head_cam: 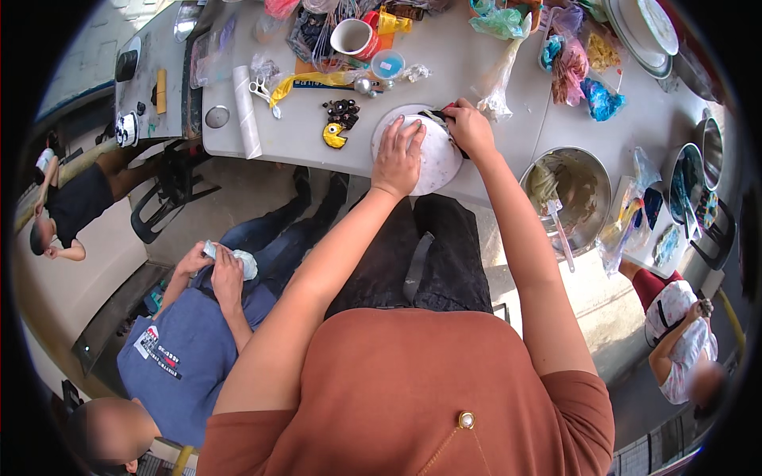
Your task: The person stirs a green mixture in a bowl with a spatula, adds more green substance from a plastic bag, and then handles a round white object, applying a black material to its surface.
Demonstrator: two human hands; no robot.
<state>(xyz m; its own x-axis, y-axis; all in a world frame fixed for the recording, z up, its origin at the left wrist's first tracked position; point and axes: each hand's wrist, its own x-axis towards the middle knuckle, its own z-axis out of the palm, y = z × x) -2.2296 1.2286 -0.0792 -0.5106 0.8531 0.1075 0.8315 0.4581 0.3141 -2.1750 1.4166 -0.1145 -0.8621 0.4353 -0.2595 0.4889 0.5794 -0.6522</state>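
Note:
A round white disc (437, 156) lies on a slightly larger pale round base (381, 126) at the table's front edge. My left hand (397, 157) rests on its upper left part, palm down with fingers spread. My right hand (471, 128) is at the disc's upper right rim, its fingers closed on a dark cloth-like piece (437, 114) with a bit of red; its exact kind cannot be told. To the left lie a yellow round piece with an eye (335, 137) and a cluster of black pieces (341, 113).
A white paper roll (246, 113), white-handled scissors (260, 89) and a red mug (369, 43) stand or lie left. Filled piping bags (497, 89) lie beyond. A steel bowl with a spatula (586, 184) is at right. A seated person in blue (184, 339) is close on the left.

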